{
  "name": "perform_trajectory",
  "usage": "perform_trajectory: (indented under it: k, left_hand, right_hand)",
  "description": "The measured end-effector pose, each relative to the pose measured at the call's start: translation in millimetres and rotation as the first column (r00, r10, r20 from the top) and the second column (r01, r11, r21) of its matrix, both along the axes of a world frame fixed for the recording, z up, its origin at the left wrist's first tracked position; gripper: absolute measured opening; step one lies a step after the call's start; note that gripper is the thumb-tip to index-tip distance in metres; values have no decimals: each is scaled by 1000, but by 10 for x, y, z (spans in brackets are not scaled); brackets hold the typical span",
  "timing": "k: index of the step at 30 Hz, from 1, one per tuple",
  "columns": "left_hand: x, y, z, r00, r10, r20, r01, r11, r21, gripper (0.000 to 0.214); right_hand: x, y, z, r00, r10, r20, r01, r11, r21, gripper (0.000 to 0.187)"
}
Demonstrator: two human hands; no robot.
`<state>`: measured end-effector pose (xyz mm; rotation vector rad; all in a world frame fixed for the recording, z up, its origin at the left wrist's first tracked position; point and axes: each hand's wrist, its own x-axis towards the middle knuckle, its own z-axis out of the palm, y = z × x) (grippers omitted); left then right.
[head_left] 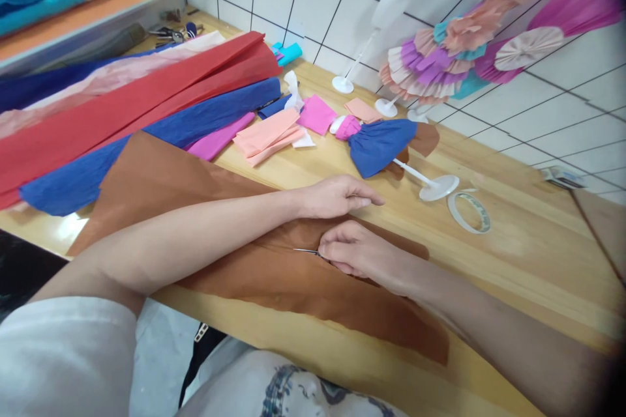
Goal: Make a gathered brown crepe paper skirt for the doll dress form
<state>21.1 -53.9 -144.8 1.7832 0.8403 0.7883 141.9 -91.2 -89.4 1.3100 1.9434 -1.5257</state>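
A large sheet of brown crepe paper (274, 280) lies across the table in front of me. My right hand (349, 249) is closed around a pair of scissors (306, 250); only the thin metal blades show, pointing left over the paper, and the handles are hidden in my fingers. A dark slit in the sheet runs beneath this hand. My left hand (335, 197) is at the sheet's far edge, palm down, fingers stretched to the right, holding nothing. The left forearm crosses above the paper.
Rolls of red crepe paper (195, 85) and blue crepe paper (161, 137) lie at the left. Beyond my hands, a small dress form (381, 143) with a blue skirt lies on its side near a tape roll (468, 212). Paper-dressed forms (440, 58) stand by the tiled wall.
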Motion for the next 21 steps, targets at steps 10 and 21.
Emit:
perform_trajectory:
  k: [10,21]
  left_hand:
    - [-4,-12,19,1000,-1,11,1,1000,-18,29]
    - [-3,-10,15,1000,0,15,1,999,-46,28]
  right_hand:
    - [9,12,10,1000,-13,-10,12,998,-65,20]
    - [-50,-5,-30,999,-45,13,46,998,-47,20]
